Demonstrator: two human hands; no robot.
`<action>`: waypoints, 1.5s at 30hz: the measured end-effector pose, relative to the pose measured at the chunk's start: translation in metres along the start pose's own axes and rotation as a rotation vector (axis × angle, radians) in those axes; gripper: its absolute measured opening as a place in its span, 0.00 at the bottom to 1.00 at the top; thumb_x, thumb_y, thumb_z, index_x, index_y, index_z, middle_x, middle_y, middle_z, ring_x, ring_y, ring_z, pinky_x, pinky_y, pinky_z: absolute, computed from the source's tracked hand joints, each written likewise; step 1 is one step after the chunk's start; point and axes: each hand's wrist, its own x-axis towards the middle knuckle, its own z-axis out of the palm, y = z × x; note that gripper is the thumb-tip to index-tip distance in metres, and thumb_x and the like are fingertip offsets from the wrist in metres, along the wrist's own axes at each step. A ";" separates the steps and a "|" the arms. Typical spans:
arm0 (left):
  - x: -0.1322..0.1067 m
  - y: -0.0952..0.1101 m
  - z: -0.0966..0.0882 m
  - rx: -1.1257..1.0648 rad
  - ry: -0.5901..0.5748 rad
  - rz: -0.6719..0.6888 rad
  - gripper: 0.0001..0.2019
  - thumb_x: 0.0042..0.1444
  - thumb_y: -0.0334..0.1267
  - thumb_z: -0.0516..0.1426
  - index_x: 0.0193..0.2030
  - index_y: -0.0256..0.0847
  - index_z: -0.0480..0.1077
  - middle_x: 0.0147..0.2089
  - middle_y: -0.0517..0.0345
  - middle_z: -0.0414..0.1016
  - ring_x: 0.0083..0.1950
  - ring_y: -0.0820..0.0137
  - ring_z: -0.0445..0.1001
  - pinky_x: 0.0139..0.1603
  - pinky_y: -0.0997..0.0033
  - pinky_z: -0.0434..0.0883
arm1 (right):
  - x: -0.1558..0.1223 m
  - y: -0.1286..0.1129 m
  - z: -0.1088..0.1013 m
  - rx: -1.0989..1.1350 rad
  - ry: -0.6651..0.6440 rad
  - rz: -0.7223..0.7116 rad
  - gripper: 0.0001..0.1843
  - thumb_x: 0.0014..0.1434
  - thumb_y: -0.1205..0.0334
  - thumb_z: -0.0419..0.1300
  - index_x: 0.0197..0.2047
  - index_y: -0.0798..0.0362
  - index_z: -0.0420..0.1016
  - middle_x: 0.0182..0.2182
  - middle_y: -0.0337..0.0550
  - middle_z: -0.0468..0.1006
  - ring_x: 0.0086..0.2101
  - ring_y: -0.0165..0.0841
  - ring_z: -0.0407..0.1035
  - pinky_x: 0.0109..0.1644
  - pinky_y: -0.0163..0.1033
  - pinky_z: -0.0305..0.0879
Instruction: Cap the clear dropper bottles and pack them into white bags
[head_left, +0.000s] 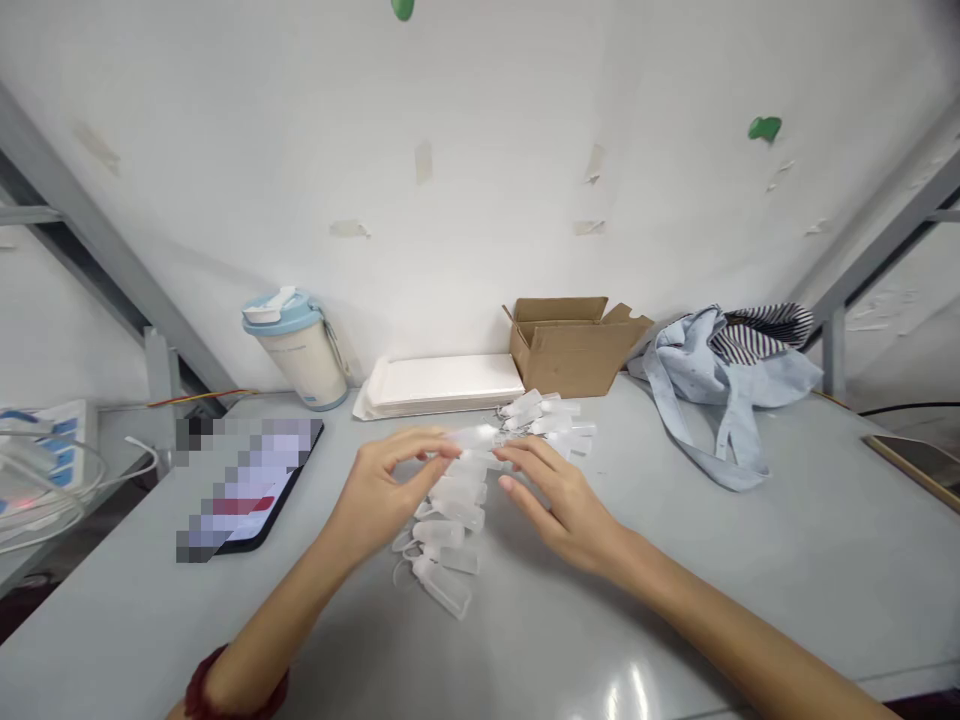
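Between my two hands is a small translucent plastic tag (477, 437), with a bright whitish spot near its right end. My left hand (390, 485) pinches its left end with thumb and fingers. At the other end, the fingertips of my right hand (570, 500) are close to or touching the tag; the thumb stands apart from them. Below lies a column of similar translucent tags (442, 585), several with thin loops at their left ends. Another heap of such tags (559, 410) lies behind my right fingers. Their exact kind is unclear.
Along the wall stand a blue-lidded cup (300, 350), a stack of white flat packs (442, 385), an open cardboard box (574, 355) and a light blue cloth bag (709, 390). A phone (259, 490) lies left; a power strip (60, 440) with cables sits farther left.
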 end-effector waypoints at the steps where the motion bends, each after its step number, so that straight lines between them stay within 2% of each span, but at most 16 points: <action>1: -0.003 0.006 0.004 -0.039 -0.049 0.010 0.07 0.53 0.33 0.57 0.33 0.42 0.78 0.40 0.56 0.80 0.46 0.65 0.75 0.46 0.68 0.70 | 0.000 -0.002 0.000 0.025 0.014 0.005 0.11 0.65 0.62 0.48 0.48 0.55 0.66 0.42 0.50 0.68 0.43 0.36 0.64 0.45 0.43 0.64; 4: -0.012 0.018 0.016 -0.113 -0.152 0.087 0.09 0.54 0.30 0.56 0.35 0.42 0.78 0.42 0.54 0.80 0.46 0.66 0.75 0.50 0.67 0.69 | 0.001 -0.008 -0.001 0.125 0.066 0.035 0.08 0.65 0.61 0.48 0.39 0.54 0.66 0.36 0.45 0.69 0.38 0.33 0.64 0.43 0.40 0.63; 8: -0.018 0.025 0.020 -0.184 -0.254 0.131 0.11 0.56 0.28 0.54 0.37 0.42 0.78 0.40 0.56 0.80 0.44 0.67 0.76 0.49 0.67 0.69 | 0.000 -0.017 -0.003 0.259 0.095 0.091 0.11 0.65 0.61 0.47 0.30 0.53 0.62 0.27 0.38 0.65 0.29 0.29 0.60 0.34 0.36 0.59; 10: -0.019 0.027 0.018 -0.181 -0.257 0.087 0.10 0.57 0.29 0.54 0.37 0.43 0.77 0.39 0.57 0.80 0.43 0.68 0.76 0.48 0.68 0.70 | -0.001 -0.020 -0.004 0.299 0.098 0.111 0.11 0.64 0.61 0.46 0.30 0.53 0.61 0.26 0.39 0.64 0.28 0.29 0.59 0.33 0.36 0.57; 13: -0.018 0.028 0.012 -0.139 -0.191 -0.050 0.08 0.57 0.33 0.55 0.41 0.43 0.75 0.39 0.58 0.80 0.41 0.68 0.76 0.44 0.69 0.71 | -0.002 -0.020 -0.005 0.318 0.091 0.110 0.11 0.62 0.61 0.46 0.28 0.53 0.59 0.25 0.38 0.63 0.28 0.29 0.57 0.33 0.36 0.56; 18: -0.015 0.025 0.006 -0.202 -0.125 -0.222 0.15 0.57 0.41 0.56 0.50 0.44 0.70 0.38 0.57 0.78 0.38 0.68 0.75 0.38 0.71 0.73 | -0.004 -0.012 -0.004 0.287 0.022 0.074 0.13 0.59 0.61 0.47 0.24 0.52 0.52 0.20 0.34 0.57 0.22 0.27 0.52 0.27 0.34 0.50; 22: -0.013 0.025 0.007 -0.222 -0.129 -0.260 0.14 0.55 0.43 0.57 0.47 0.43 0.73 0.37 0.56 0.78 0.37 0.68 0.75 0.37 0.72 0.73 | -0.006 -0.011 -0.002 0.253 -0.024 0.035 0.13 0.57 0.61 0.46 0.23 0.51 0.49 0.19 0.34 0.56 0.21 0.26 0.51 0.26 0.34 0.49; 26: -0.012 0.028 0.008 -0.273 -0.145 -0.313 0.09 0.52 0.42 0.59 0.39 0.43 0.76 0.37 0.58 0.78 0.33 0.71 0.74 0.32 0.75 0.72 | -0.005 -0.012 -0.001 0.249 -0.055 -0.001 0.13 0.56 0.63 0.47 0.22 0.51 0.48 0.18 0.33 0.54 0.20 0.25 0.50 0.25 0.33 0.48; 31: -0.010 0.030 0.009 -0.362 -0.155 -0.356 0.05 0.50 0.39 0.61 0.30 0.41 0.76 0.28 0.61 0.76 0.27 0.74 0.71 0.30 0.77 0.70 | -0.005 -0.011 -0.002 0.265 -0.091 -0.011 0.12 0.55 0.64 0.46 0.22 0.51 0.47 0.18 0.33 0.54 0.20 0.26 0.50 0.25 0.34 0.48; 34: -0.010 0.030 0.012 -0.430 -0.184 -0.396 0.05 0.51 0.38 0.60 0.30 0.40 0.76 0.25 0.62 0.74 0.26 0.75 0.70 0.30 0.76 0.69 | -0.007 -0.013 -0.003 0.271 -0.115 -0.032 0.11 0.54 0.63 0.46 0.23 0.51 0.46 0.19 0.34 0.54 0.21 0.26 0.48 0.25 0.34 0.48; 40: -0.014 0.025 0.018 -0.490 -0.271 -0.426 0.08 0.54 0.40 0.58 0.33 0.40 0.76 0.28 0.58 0.75 0.27 0.74 0.70 0.31 0.74 0.68 | -0.007 -0.018 -0.005 0.269 -0.166 -0.065 0.10 0.55 0.61 0.44 0.24 0.51 0.50 0.19 0.37 0.57 0.21 0.28 0.50 0.25 0.35 0.51; 45: -0.017 0.023 0.018 -0.516 -0.300 -0.435 0.09 0.56 0.42 0.57 0.34 0.40 0.75 0.26 0.60 0.72 0.28 0.73 0.70 0.32 0.74 0.67 | -0.006 -0.019 -0.004 0.276 -0.174 -0.065 0.10 0.56 0.60 0.43 0.24 0.51 0.53 0.20 0.38 0.59 0.21 0.28 0.51 0.25 0.36 0.52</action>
